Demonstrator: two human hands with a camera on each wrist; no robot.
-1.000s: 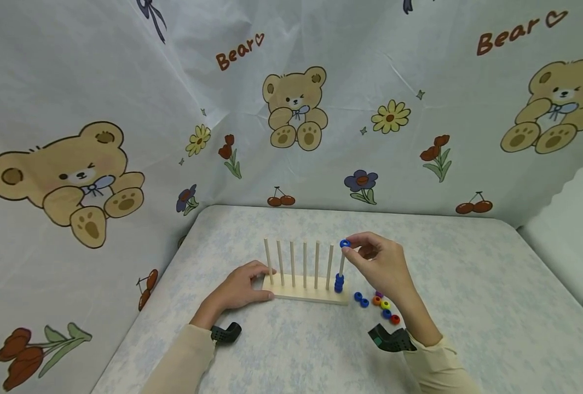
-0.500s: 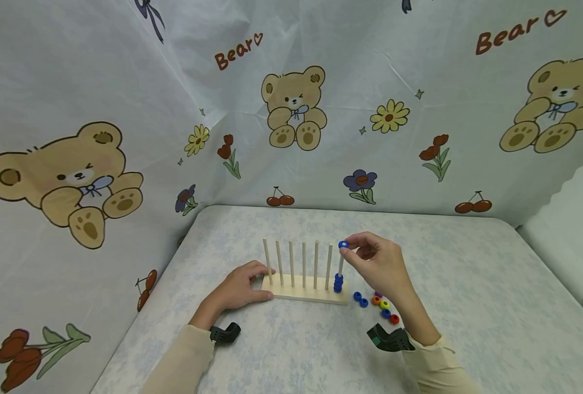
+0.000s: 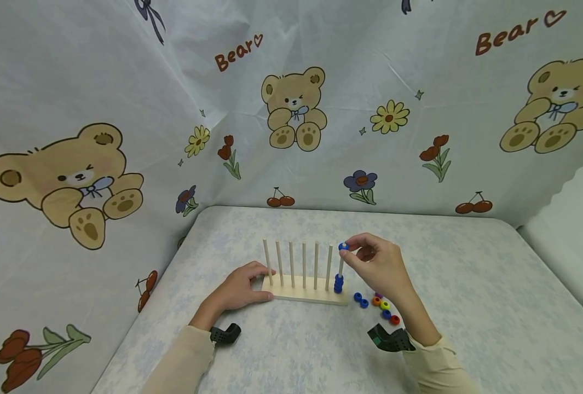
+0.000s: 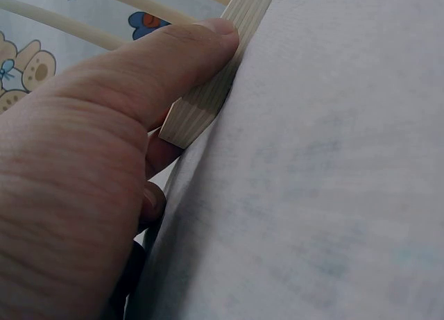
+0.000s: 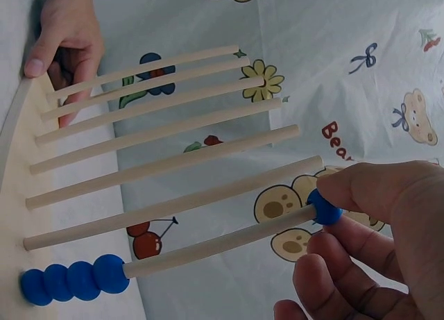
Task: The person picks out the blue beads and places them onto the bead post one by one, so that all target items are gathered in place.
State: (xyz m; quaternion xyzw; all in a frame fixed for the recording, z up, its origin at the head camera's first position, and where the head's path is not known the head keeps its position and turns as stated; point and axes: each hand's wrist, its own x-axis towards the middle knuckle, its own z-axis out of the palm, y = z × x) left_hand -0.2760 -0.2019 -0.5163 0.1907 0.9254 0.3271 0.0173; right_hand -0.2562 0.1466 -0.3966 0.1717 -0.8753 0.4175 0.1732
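A pale wooden peg rack [image 3: 306, 296] stands on the table, with several upright pegs along its base. My left hand [image 3: 242, 285] grips the base's left end, the thumb [image 4: 201, 46] along its front edge and other fingers behind. Between the thumb and fingers of my right hand [image 3: 381, 266] is a blue bead [image 5: 325, 207], pinched at the top of the rightmost peg [image 5: 222, 241]. The peg's tip is inside the bead's hole. Several blue beads [image 5: 82, 281] are stacked at the foot of that same peg. The other pegs carry no beads.
Loose beads lie right of the rack, partly below my right forearm: blue ones [image 3: 358, 297], an orange one [image 3: 376, 301], a yellow one [image 3: 385, 306], a red one [image 3: 394, 320] and a purple one. A bear-printed cloth [image 3: 340, 175] hangs behind the table.
The blue bead in my right hand has come down slightly, from above the rightmost peg onto its tip. My left hand keeps its hold on the rack.
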